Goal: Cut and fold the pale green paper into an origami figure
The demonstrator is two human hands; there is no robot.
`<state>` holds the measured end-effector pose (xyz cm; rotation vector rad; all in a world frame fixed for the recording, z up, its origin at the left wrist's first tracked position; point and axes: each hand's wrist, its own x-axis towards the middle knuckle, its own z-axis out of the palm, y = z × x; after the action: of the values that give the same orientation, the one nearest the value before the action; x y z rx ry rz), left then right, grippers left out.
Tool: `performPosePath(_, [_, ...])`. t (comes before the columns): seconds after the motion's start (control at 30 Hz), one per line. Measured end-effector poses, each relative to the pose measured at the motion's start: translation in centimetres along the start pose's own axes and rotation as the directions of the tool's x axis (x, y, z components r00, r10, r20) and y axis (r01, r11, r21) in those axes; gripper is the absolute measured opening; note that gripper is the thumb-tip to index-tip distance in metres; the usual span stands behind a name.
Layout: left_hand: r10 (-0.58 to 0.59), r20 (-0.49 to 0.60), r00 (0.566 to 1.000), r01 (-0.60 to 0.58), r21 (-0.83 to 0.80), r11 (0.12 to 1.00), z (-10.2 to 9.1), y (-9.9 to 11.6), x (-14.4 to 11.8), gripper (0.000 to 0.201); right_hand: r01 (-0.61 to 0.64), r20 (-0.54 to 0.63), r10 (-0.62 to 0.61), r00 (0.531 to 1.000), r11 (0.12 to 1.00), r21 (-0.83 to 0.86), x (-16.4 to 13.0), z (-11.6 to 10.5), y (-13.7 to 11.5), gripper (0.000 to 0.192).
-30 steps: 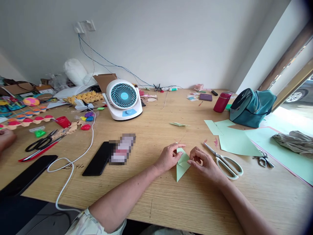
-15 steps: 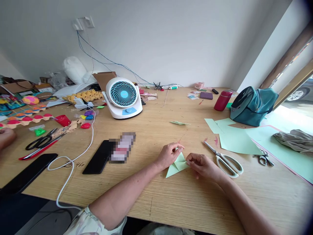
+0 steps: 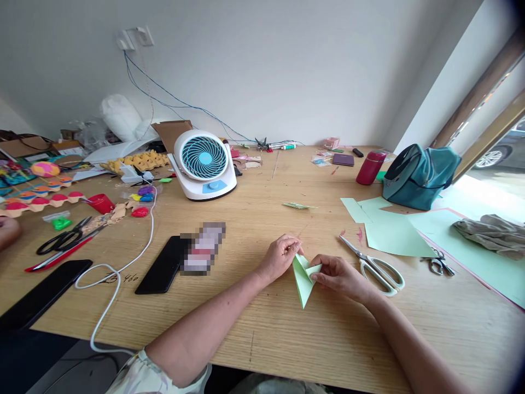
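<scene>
Between my hands is a small folded piece of light green paper [image 3: 302, 284], one sharp corner pointing down toward me. My left hand [image 3: 282, 255] pinches its upper end with thumb and fingers. On the other side my right hand [image 3: 338, 276] grips a raised flap between thumb and fingers. Part of the paper is covered by the fingers. White-handled scissors [image 3: 381, 273] lie just right of my right hand. Farther back on the table sits another small folded paper piece [image 3: 299, 206].
Light green sheets [image 3: 396, 235], small scissors [image 3: 441, 264], a red bottle [image 3: 371, 167] and a teal bag [image 3: 422, 178] are at the right. A fan [image 3: 205, 164], phone [image 3: 158, 265], white cable [image 3: 117, 284] and black scissors [image 3: 61, 241] lie leftward. Another person's hand [image 3: 9, 231] shows at the left edge.
The folded paper has turned, its lower corner swinging from the left to point down toward me. My right hand's fingers have closed farther over the flap. The view has shifted slightly.
</scene>
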<state>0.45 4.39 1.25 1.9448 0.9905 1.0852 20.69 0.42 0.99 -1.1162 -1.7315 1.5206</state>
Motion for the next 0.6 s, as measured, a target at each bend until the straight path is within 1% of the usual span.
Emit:
performPosePath(0.07, [0.011, -0.003, 1.000, -0.011, -0.003, 1.000, -0.2, 0.0, 0.0, 0.039, -0.007, 0.014, 0.007, 1.000, 1.000, -0.016, -0.1, -0.1, 0.1, 0.037])
performPosePath(0.17, [0.042, 0.041, 0.998, -0.043, 0.043, 0.998, -0.5, -0.1, 0.2, 0.044, -0.055, 0.037, 0.055, 0.998, 0.998, -0.010, -0.4, -0.4, 0.0, 0.038])
performPosePath(0.23, [0.098, 0.077, 0.992, -0.105, 0.087, 0.991, -0.7, -0.1, 0.3, 0.045, -0.082, 0.055, 0.081, 0.995, 0.997, 0.006, -0.5, -0.6, -0.1, 0.038])
performPosePath(0.3, [0.170, 0.136, 0.976, -0.185, 0.100, 0.978, -1.0, 0.2, 0.4, 0.043, -0.094, 0.075, 0.093, 0.993, 0.996, 0.009, -0.6, -0.8, -0.2, 0.037])
performPosePath(0.37, [0.229, 0.235, 0.944, -0.251, 0.067, 0.966, -1.3, 0.5, 0.4, 0.041, -0.093, 0.100, 0.093, 0.991, 0.996, -0.010, -0.7, -1.0, -0.3, 0.036])
performPosePath(0.43, [0.259, 0.337, 0.905, -0.288, 0.039, 0.957, -1.5, 0.9, 0.3, 0.037, -0.074, 0.117, 0.079, 0.990, 0.996, -0.050, -0.8, -1.2, -0.5, 0.036])
performPosePath(0.53, [0.246, 0.469, 0.849, -0.312, 0.069, 0.947, -1.5, 1.4, 0.1, 0.031, -0.053, 0.143, 0.067, 0.987, 0.993, -0.105, -1.1, -1.5, -0.9, 0.035])
performPosePath(0.6, [0.231, 0.520, 0.823, -0.337, 0.118, 0.934, -1.4, 1.6, -0.1, 0.027, -0.068, 0.157, 0.085, 0.984, 0.991, -0.112, -1.3, -1.8, -1.2, 0.034])
